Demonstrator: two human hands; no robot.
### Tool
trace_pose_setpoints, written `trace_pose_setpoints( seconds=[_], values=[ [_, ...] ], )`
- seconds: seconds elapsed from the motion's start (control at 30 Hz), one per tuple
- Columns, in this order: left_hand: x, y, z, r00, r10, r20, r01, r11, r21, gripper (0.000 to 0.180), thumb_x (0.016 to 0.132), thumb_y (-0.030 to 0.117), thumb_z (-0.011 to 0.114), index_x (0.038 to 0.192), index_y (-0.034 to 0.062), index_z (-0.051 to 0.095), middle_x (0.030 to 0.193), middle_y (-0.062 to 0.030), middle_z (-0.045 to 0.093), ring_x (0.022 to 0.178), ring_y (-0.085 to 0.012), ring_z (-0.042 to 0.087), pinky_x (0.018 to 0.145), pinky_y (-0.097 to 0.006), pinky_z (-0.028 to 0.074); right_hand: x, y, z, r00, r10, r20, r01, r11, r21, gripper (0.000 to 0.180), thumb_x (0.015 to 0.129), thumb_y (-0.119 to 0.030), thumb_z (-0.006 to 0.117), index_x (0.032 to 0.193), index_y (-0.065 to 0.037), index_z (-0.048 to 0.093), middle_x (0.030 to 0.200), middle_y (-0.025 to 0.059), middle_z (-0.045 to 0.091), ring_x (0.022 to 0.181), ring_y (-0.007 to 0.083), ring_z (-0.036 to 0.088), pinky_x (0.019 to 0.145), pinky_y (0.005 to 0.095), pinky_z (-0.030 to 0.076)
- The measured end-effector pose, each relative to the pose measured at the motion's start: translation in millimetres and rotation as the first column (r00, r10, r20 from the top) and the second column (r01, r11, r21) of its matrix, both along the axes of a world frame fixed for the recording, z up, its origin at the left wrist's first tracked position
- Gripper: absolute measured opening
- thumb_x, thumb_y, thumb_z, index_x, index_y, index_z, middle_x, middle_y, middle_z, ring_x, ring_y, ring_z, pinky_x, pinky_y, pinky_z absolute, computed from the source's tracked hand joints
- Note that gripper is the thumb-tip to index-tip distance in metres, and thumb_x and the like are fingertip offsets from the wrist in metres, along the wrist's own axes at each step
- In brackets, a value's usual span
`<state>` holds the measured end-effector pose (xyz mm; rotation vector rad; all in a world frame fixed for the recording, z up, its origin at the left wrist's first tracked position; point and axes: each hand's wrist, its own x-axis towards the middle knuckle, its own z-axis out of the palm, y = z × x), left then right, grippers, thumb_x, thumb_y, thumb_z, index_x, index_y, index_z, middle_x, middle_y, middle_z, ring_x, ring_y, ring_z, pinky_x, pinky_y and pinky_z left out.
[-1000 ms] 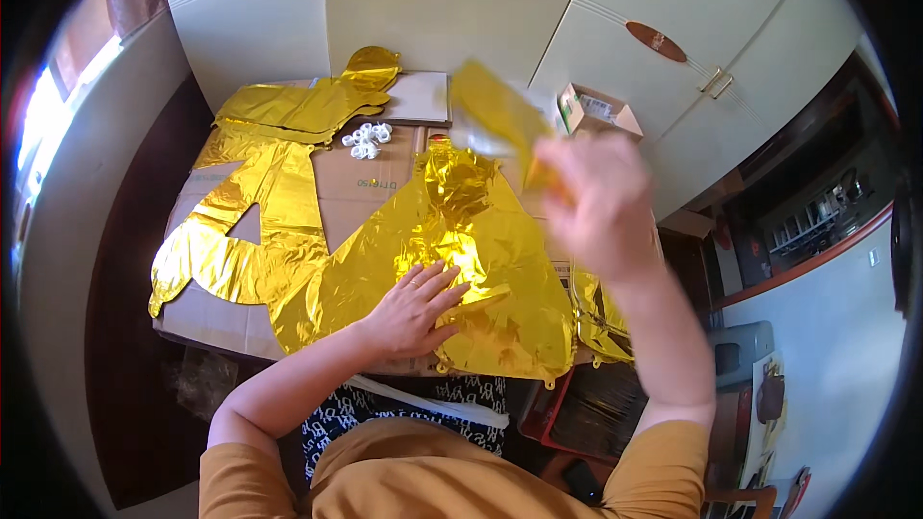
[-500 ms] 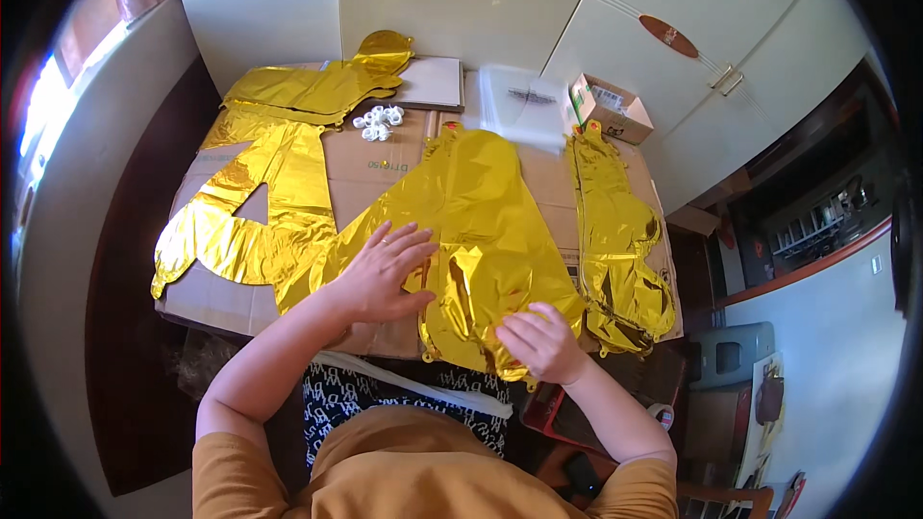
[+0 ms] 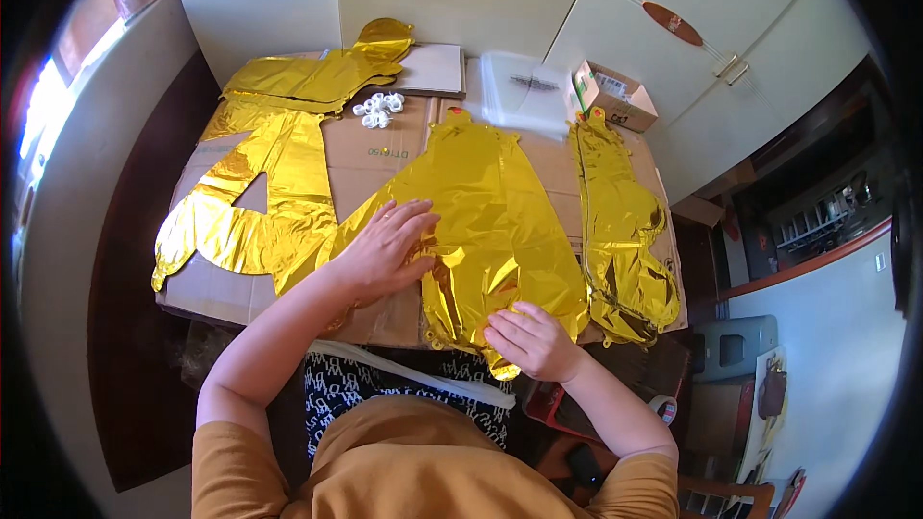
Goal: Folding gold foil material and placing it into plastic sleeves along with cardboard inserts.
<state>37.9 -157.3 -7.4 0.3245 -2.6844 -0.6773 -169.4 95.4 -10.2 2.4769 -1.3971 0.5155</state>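
A gold foil balloon [image 3: 481, 202], uninflated, lies spread over the middle of the cardboard-topped table, creased toward its near end. My left hand [image 3: 389, 248] rests palm down on its left part, fingers stretched out. At the near edge my right hand [image 3: 534, 341] has its fingers pressed together on the foil; its thumb is hidden. To the left lies another flat gold foil balloon [image 3: 298, 168] with a triangular opening, partly under my left forearm. On the right is a folded gold foil balloon [image 3: 623, 231].
More folded gold foil [image 3: 288, 82] lies at the back left. Small white rings [image 3: 378, 110] sit in a heap beside a flat grey-white board [image 3: 430, 70]. Clear plastic sheets [image 3: 524, 96] and an open cardboard box [image 3: 615, 96] stand at the back, before white cabinets [image 3: 452, 0].
The middle balloon's far end now lies flatter and squarer, with a tab showing at the top. My right hand has shifted slightly left; my left hand moved slightly away from me.
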Motion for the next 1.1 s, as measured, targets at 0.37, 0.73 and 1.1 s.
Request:
trace_pose_setpoints(
  seconds=[0.37, 0.73, 1.1],
  values=[
    [-30, -5, -16, 0.998, -0.062, 0.000, 0.062, 0.989, -0.136, 0.057, 0.086, 0.037, 0.073, 0.131, 0.0069, 0.055, 0.140, -0.0185, 0.051, 0.135, -0.0380, 0.045, 0.115, -0.054, 0.032, -12, 9, 7, 0.998, -0.065, -0.013, 0.066, 0.998, 0.014, 0.021, 0.089, -0.014, 0.062, 0.107, -0.005, 0.067, 0.110, 0.0112, 0.070, 0.103, 0.0251, 0.068, 0.099, 0.0439, 0.049],
    [-30, 5, -13, 0.990, -0.131, -0.051, 0.118, 0.972, -0.204, 0.057, 0.081, 0.036, 0.076, 0.127, 0.0072, 0.058, 0.134, -0.0174, 0.053, 0.131, -0.0372, 0.047, 0.114, -0.054, 0.033, -4, 9, 3, 0.998, -0.061, -0.032, 0.062, 0.997, 0.038, 0.020, 0.087, -0.015, 0.063, 0.104, -0.006, 0.067, 0.109, 0.0100, 0.069, 0.105, 0.0240, 0.066, 0.101, 0.0440, 0.047],
    [-30, 12, -21, 0.986, -0.161, -0.037, 0.153, 0.974, -0.169, 0.062, 0.081, 0.039, 0.075, 0.130, 0.0071, 0.055, 0.135, -0.0180, 0.051, 0.132, -0.0378, 0.046, 0.114, -0.054, 0.033, -3, 23, 6, 0.987, -0.141, -0.074, 0.143, 0.990, 0.021, 0.024, 0.087, -0.018, 0.063, 0.107, -0.005, 0.067, 0.107, 0.0090, 0.069, 0.098, 0.0239, 0.065, 0.093, 0.0435, 0.048]
  ],
)
